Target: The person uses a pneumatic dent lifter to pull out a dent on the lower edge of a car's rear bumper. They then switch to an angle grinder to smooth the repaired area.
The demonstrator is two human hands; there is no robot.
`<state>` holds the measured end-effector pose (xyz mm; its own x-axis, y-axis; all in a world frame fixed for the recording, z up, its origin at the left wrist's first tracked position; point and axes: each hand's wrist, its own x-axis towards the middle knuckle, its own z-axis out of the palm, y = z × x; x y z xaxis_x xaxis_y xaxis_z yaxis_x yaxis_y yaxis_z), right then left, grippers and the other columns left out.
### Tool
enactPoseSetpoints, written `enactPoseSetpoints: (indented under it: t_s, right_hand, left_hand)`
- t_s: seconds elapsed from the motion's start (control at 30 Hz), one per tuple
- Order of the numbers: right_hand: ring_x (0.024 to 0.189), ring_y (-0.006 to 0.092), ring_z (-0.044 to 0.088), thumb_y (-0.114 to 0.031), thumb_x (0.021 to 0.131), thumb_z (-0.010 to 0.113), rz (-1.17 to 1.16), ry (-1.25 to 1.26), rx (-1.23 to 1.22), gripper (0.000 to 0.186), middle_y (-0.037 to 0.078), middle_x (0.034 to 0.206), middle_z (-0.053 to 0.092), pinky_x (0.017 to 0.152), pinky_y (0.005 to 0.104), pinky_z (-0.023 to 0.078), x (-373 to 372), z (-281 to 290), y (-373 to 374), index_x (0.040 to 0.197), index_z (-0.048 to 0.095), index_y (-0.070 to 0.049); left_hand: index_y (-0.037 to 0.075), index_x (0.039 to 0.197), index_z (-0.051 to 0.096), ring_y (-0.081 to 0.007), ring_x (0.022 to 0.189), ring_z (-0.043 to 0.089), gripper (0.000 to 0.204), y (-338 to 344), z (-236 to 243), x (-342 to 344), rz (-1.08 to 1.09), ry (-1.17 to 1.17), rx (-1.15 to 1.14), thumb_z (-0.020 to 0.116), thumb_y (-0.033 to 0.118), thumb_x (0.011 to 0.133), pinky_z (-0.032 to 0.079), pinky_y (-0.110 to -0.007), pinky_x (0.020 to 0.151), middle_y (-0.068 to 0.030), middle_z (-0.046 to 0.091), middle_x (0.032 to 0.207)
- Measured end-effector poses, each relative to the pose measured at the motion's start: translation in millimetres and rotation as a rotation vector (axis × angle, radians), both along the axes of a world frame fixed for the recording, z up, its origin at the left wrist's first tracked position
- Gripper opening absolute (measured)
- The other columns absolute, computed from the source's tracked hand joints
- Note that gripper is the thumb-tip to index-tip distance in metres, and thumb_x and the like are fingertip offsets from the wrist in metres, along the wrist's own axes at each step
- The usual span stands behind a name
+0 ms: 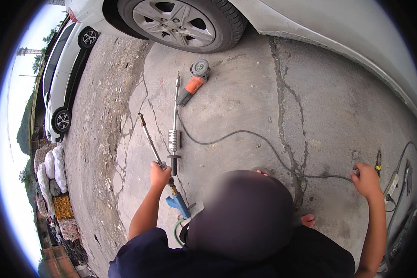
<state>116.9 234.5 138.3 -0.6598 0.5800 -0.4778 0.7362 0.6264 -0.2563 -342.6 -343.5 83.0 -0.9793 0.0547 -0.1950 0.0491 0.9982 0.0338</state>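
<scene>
Rod (149, 140) in the left hand (160, 175), slanting toward 11 o'clock over cracked concrete (245, 106).
Left hand fisted round the rod near the blue air gun (178, 203). Right hand (367, 180), at 3 o'clock, curls over the cable (245, 134) by the pliers (378, 163); exact grip unclear. The rod could likely strike the slide hammer (173, 134) just beside it, or the cable could drag the grinder (193, 82). Cars at 12.
</scene>
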Motion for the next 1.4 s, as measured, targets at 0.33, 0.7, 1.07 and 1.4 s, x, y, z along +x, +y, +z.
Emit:
enactPoseSetpoints:
  t_s: [0.33,0.7,1.07,1.4]
  right_hand:
    - [0.079,0.037,0.064,-0.019,0.079,0.072,0.006,-0.082,0.06,0.023,0.017,0.081,0.065,0.071,0.0464,0.051,24,-1,-7,0.091,0.064,-0.001]
    - [0.089,0.0375,0.065,-0.03,0.083,0.068,-0.014,-0.267,0.009,0.028,0.017,0.088,0.068,0.076,0.0489,0.052,39,0,-27,0.094,0.066,-0.005]
    - [0.093,0.0314,0.07,-0.011,0.078,0.064,0.131,-0.513,-0.265,0.024,0.015,0.099,0.072,0.071,0.0444,0.056,-44,-17,-57,0.097,0.075,-0.005]
    - [0.103,0.0228,0.063,-0.051,0.087,0.069,-0.887,0.992,-1.079,0.06,0.013,0.112,0.067,0.093,0.037,0.049,-175,-148,-65,0.114,0.065,0.003]
  left_hand:
    - [-0.002,0.097,0.054,-0.0298,0.08,0.069,0.048,-74,-75,22,0.375,-0.248,-0.058,0.081,0.025,0.068,0.055,-0.041,0.072,-0.0181,0.067,0.092]
    - [-0.001,0.131,0.049,-0.0421,0.103,0.063,0.062,214,-109,-177,-0.6,0.133,0.222,0.072,0.022,0.078,0.052,-0.048,0.087,-0.0254,0.063,0.115]
    - [-0.004,0.105,0.062,-0.0392,0.1,0.066,0.062,268,-163,-250,-0.437,-0.107,0.072,0.079,0.03,0.056,0.051,-0.044,0.09,-0.0221,0.069,0.106]
    - [-0.003,0.102,0.061,-0.0148,0.069,0.059,0.034,341,-45,-21,-0.522,-0.728,0.568,0.076,0.004,0.072,0.05,-0.031,0.065,-0.006,0.063,0.087]
